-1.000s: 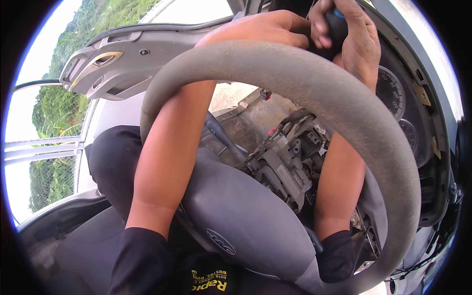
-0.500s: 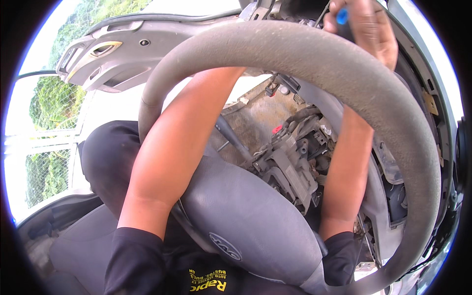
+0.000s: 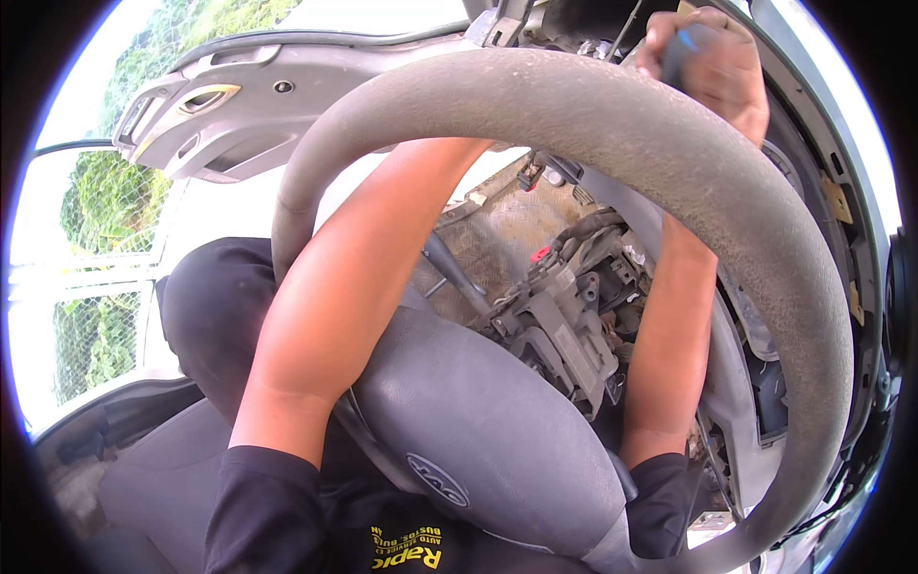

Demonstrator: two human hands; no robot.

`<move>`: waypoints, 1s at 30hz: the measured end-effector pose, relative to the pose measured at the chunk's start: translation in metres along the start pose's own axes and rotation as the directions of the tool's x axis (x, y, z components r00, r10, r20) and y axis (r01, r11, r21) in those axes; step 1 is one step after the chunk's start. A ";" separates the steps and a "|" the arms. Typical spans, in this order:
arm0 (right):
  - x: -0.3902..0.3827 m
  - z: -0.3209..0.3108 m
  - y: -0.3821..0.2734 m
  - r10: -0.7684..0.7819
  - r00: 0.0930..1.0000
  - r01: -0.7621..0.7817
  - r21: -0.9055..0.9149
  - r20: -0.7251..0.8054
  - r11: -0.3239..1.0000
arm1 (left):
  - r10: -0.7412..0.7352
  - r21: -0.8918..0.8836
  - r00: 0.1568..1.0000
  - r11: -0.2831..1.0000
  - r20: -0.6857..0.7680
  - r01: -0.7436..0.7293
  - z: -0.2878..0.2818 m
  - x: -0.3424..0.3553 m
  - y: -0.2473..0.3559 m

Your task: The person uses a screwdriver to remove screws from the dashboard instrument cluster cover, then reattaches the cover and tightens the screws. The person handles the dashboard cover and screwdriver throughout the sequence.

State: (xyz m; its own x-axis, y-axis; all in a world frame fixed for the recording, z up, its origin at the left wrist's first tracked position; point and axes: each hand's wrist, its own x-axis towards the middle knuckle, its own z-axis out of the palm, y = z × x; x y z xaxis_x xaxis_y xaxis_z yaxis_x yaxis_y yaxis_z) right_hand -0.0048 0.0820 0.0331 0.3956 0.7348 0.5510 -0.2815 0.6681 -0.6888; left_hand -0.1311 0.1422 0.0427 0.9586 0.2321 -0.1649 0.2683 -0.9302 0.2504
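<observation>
A large grey steering wheel (image 3: 574, 96), worn and speckled, fills most of the view, its rim arching in front of me. To my left, a grey door (image 3: 229, 105) stands open, with white ground and greenery (image 3: 110, 196) behind a wire fence beyond it. The wheel's smooth, dark grey centre pad (image 3: 478, 411) lies between my forearms, just above my black shirt (image 3: 354, 507), which carries yellow lettering. My left forearm (image 3: 330, 297) slants up and passes behind the rim; my left hand is hidden there, so I cannot tell whether its fingers are spread or closed. My right forearm (image 3: 669, 344) also runs up behind the rim, on the other side of the pad. My left knee, in dark cloth (image 3: 210, 306), is bent beside the door opening, near a grey seat (image 3: 158, 488). Between my forearms, past the pad, bare column parts (image 3: 564, 335) and wiring show above a dusty floor (image 3: 512, 215). My right hand (image 3: 722, 77), slightly blurred, comes out beyond the rim at the upper right, near the dashboard edge, its fingers curled around a dark handle (image 3: 677, 59) with a blue patch. A dark stalk (image 3: 451, 268) sticks out beside my left forearm. The smallest detail is a red piece (image 3: 540, 253) among the wiring.
</observation>
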 end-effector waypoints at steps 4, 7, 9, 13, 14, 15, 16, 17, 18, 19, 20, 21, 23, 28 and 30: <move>0.001 0.015 -0.010 0.032 0.992 -0.037 -0.033 -0.119 0.999 | 0.033 0.042 0.999 0.999 0.032 -0.034 0.003 -0.005 -0.002; 0.004 0.001 -0.012 0.170 0.985 -0.169 -0.009 0.029 0.985 | 0.065 0.051 0.997 0.996 0.038 -0.067 0.008 -0.002 -0.005; 0.005 -0.015 -0.018 0.245 0.960 -0.249 0.012 0.136 0.969 | 0.105 0.052 0.994 0.993 0.029 -0.106 0.012 0.006 -0.008; 0.005 0.003 -0.028 0.280 0.947 -0.299 0.111 0.155 0.948 | 0.061 0.094 0.996 0.993 0.067 -0.067 0.007 -0.012 -0.003; 0.005 0.004 -0.025 0.258 0.956 -0.273 0.095 0.142 0.957 | 0.056 0.098 0.996 0.993 0.071 -0.063 0.006 -0.015 -0.005; 0.002 0.001 -0.015 0.182 0.976 -0.186 0.020 0.121 0.982 | 0.076 0.100 0.995 0.992 0.069 -0.082 0.008 -0.011 -0.005; 0.002 -0.005 -0.012 0.157 0.984 -0.156 -0.018 0.090 0.988 | 0.094 0.105 0.993 0.989 0.067 -0.101 0.010 -0.006 -0.006; 0.002 -0.010 -0.009 0.130 0.990 -0.127 -0.059 0.059 0.990 | 0.110 0.101 0.992 0.988 0.062 -0.116 0.011 -0.001 -0.006; 0.005 -0.004 -0.012 0.160 0.987 -0.160 -0.039 0.017 0.986 | 0.113 0.116 0.991 0.986 0.075 -0.121 0.012 -0.002 -0.005; 0.007 0.002 -0.016 0.191 0.981 -0.192 -0.020 -0.025 0.981 | 0.098 0.073 0.993 0.992 0.065 -0.103 0.011 -0.002 -0.006; 0.007 -0.002 -0.016 0.181 0.983 -0.181 0.004 0.001 0.983 | 0.086 0.029 0.995 0.996 0.055 -0.087 0.010 -0.001 -0.007; 0.006 -0.004 -0.014 0.175 0.984 -0.175 0.032 0.030 0.984 | 0.077 0.030 0.995 0.996 0.056 -0.079 0.011 -0.005 -0.005; 0.004 -0.011 -0.015 0.169 0.981 -0.182 0.145 0.099 0.973 | 0.072 0.023 0.996 0.997 0.060 -0.073 0.011 -0.004 -0.006; 0.003 -0.006 -0.009 0.040 0.998 -0.041 0.029 0.053 0.999 | 0.073 0.036 0.995 0.996 0.064 -0.075 0.007 -0.010 -0.004; 0.006 0.003 -0.004 -0.008 0.997 -0.002 -0.131 -0.080 0.991 | 0.083 0.033 0.995 0.996 0.061 -0.085 0.008 -0.007 -0.005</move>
State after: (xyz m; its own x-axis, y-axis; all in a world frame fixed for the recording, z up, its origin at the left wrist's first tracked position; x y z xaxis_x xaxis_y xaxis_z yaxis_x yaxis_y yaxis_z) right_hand -0.0038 0.0839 0.0399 0.4661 0.7177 0.5173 -0.1652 0.6451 -0.7461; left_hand -0.1399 0.1428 0.0347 0.9700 0.1363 -0.2015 0.1825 -0.9554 0.2321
